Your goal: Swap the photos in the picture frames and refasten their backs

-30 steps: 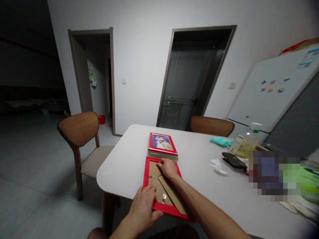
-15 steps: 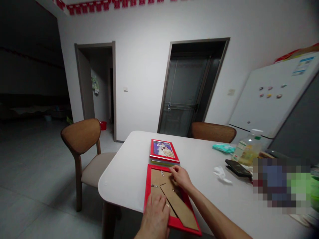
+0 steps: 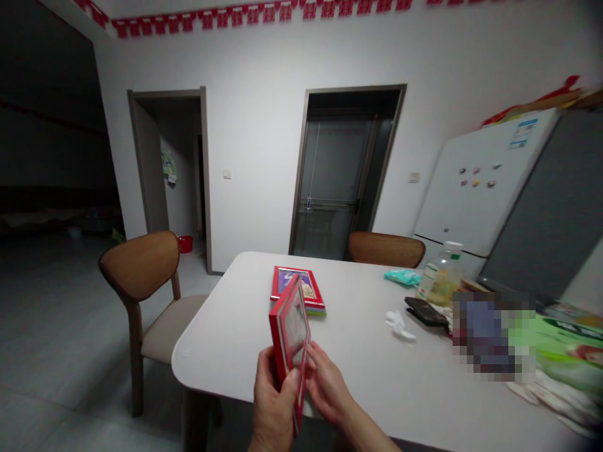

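A red picture frame (image 3: 279,333) stands on edge between my hands, tilted, its glazed front turned to the right. My left hand (image 3: 273,402) grips the frame's near left side, thumb across its front edge. On the right side, my right hand (image 3: 327,383) is closed against the frame, with its fingertips partly hidden behind it. Just beyond lies a second red frame (image 3: 316,285) with a photo of people in it, resting on a thin stack with a yellow-green edge. The held frame covers part of that photo.
The white table (image 3: 226,326) carries a crumpled tissue (image 3: 399,326), a dark phone-like object (image 3: 426,312), a teal packet (image 3: 402,277) and a clear bottle of yellowish liquid (image 3: 440,273) on the right. Wooden chairs stand at the left (image 3: 141,267) and far side (image 3: 386,249).
The frame was lying back side up, its brown backing and stand showing. Now it is lifted and turned upright on edge, and both hands have shifted to its sides.
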`<state>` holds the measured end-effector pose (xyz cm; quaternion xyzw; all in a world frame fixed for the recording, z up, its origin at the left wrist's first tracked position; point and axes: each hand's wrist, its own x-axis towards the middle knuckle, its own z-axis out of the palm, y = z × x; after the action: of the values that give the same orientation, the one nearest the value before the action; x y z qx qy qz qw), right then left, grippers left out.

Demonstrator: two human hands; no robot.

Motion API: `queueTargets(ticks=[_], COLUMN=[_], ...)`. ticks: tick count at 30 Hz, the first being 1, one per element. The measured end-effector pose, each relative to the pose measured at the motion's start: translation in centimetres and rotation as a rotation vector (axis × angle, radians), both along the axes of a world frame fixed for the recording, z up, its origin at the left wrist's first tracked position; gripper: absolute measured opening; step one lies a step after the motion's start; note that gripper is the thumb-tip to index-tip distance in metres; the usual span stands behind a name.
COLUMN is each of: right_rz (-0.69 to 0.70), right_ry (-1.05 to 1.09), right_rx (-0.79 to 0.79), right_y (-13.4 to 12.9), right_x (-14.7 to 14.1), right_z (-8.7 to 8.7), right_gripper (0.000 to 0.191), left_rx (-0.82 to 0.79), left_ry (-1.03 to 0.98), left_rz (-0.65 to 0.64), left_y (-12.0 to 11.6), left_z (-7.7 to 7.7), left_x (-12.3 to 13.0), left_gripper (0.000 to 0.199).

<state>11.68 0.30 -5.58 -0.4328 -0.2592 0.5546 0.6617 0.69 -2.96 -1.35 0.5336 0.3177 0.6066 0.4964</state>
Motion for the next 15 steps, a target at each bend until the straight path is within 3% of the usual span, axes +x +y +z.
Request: queueTargets(ticks=[2, 5, 10, 15], right_rz=[-0.067, -0.087, -0.095, -0.068], right_ry=[-0.008, -0.188, -0.594, -0.798], right_rx=[0.044, 0.006, -0.086, -0.072], right_y=[0.0, -0.1, 0.4, 1.1], right_x=[-0.1, 1.7, 5.9, 7.8], right_z=[0.4, 0.8, 0.2, -1.2], right_gripper=[0.052, 0.061, 0.062, 0.050], left_rx=[-0.064, -0.126, -0.154, -0.045], left_ry=[-0.108, -0.124, 0.114, 0.554], left_rz=[0.032, 0.020, -0.148, -0.032], left_y=[0.5, 1.7, 2.3, 1.5], left_z=[0.1, -0.6, -3.5, -5.5], left_x=[-0.7, -2.7, -4.6, -4.2], left_gripper=[0.046, 0.062, 0.068, 0.062])
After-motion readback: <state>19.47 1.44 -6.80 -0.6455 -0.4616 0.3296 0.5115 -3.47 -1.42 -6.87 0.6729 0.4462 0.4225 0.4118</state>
